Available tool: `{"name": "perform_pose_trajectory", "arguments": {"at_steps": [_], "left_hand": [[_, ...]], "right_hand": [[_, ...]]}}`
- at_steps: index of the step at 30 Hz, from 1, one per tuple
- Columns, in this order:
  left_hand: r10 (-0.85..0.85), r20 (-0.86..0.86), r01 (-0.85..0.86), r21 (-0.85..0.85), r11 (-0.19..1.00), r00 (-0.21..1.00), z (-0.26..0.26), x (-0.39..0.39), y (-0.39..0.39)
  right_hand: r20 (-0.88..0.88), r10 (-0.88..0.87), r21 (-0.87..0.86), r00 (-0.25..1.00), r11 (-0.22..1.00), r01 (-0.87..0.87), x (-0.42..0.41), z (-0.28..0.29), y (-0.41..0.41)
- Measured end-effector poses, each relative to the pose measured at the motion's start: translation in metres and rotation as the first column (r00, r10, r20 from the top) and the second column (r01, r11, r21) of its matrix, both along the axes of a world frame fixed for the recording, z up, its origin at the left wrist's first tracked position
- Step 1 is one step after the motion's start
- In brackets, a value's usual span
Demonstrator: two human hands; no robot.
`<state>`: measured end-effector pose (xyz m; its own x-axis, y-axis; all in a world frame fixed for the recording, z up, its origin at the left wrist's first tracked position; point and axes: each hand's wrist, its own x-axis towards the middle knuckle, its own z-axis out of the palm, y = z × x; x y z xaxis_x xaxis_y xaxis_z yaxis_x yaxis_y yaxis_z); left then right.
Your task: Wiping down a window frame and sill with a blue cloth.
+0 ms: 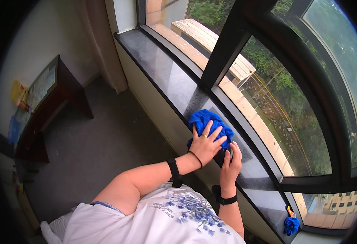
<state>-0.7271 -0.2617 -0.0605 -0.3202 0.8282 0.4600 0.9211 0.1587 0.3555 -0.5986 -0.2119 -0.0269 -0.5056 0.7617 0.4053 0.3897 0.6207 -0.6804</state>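
A bunched bright blue cloth point(212, 122) lies on the dark polished stone windowsill point(172, 79). My left hand point(206, 145) is on top of it, palm down and fingers spread, with the cloth bunched beneath them. A ring and a dark wrist strap show on this arm. Close to the cloth's lower right edge, my right hand point(232, 164) is raised at the sill's front edge, its thumb and fingers apart. Its fingertips come near the cloth; whether they touch it I cannot tell. This wrist also bears a black strap.
Dark-framed windows point(224, 55) run along the sill. At the sill's lower right end, a second blue cloth point(291, 225) lies beside a brush with a red-and-yellow handle point(289, 211). Left, across the grey floor point(105, 134), a dark wooden desk point(65, 82) stands near a curtain point(105, 45).
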Motion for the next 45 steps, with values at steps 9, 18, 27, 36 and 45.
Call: {"name": "perform_pose_trajectory", "arguments": {"at_steps": [9,18,27,36,45], "left_hand": [[0.078,0.315,-0.188,0.335,0.923,0.946,-0.025,-0.016,-0.004],[0.408,0.328,-0.519,0.422,0.743,0.852,-0.022,-0.151,0.014],[0.535,0.107,-0.54,0.024,0.841,0.838,-0.005,-0.194,0.013],[-0.19,-0.047,0.176,-0.219,0.96,0.981,0.012,-0.121,0.028],[0.068,-0.041,-0.077,-0.298,0.951,0.997,0.018,-0.168,0.048]], "right_hand": [[0.143,0.006,0.112,0.99,0.993,-0.023,-0.021,-0.012,-0.001],[0.255,-0.063,0.266,0.965,0.964,-0.007,-0.028,-0.013,-0.005],[0.272,-0.108,0.308,0.956,0.951,0.02,-0.03,-0.015,-0.004],[0.258,-0.075,0.29,0.963,0.957,-0.003,-0.029,-0.016,-0.004],[0.202,-0.092,0.266,0.975,0.963,0.036,-0.025,-0.017,-0.008]]}}
